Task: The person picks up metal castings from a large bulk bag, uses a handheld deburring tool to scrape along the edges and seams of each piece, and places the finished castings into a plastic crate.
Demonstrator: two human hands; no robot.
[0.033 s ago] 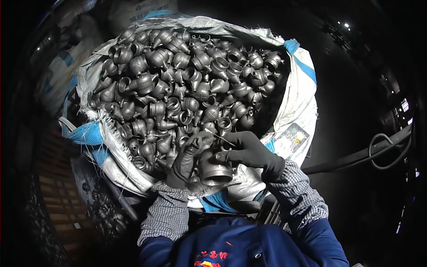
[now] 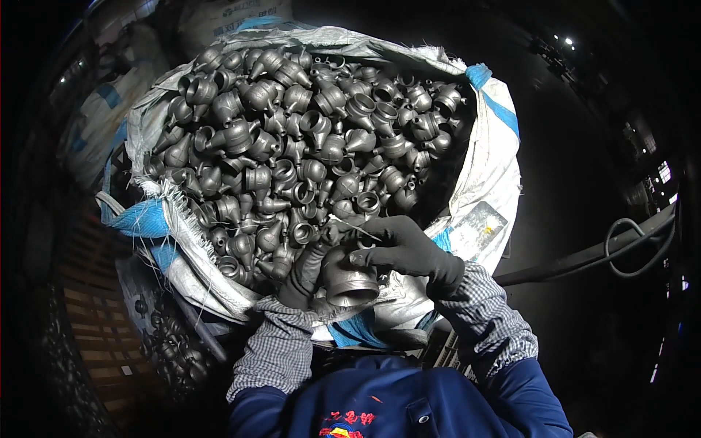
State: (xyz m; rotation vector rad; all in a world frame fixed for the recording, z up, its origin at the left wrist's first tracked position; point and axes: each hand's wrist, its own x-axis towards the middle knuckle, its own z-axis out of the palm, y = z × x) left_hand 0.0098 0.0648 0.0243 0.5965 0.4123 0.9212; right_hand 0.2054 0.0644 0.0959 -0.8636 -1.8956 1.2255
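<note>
Both my hands wear dark gloves and meet at the near rim of a big white sack. My right hand [image 2: 405,252] is closed on a grey, cup-shaped fitting [image 2: 349,281], its round open mouth tipped down toward me. Beside it my left hand [image 2: 307,266] has its fingers bent together at the fitting's upper end. A thin pale strip [image 2: 358,228] slants from the left fingertips across to the right fingers, and the left ones look pinched on it. The glove fingers hide the fitting's upper part.
The white sack [image 2: 496,171] with blue straps is heaped with similar grey fittings [image 2: 321,124]. A slatted brown surface [image 2: 98,321] lies at the left, with more dark pieces [image 2: 175,350] beside it. At the right a bar [image 2: 569,263] carries a looped cable [image 2: 642,248].
My left hand has shifted slightly right and down, closer to the fitting. The fitting and my right hand have moved a little left, and the pale strip lies a bit differently.
</note>
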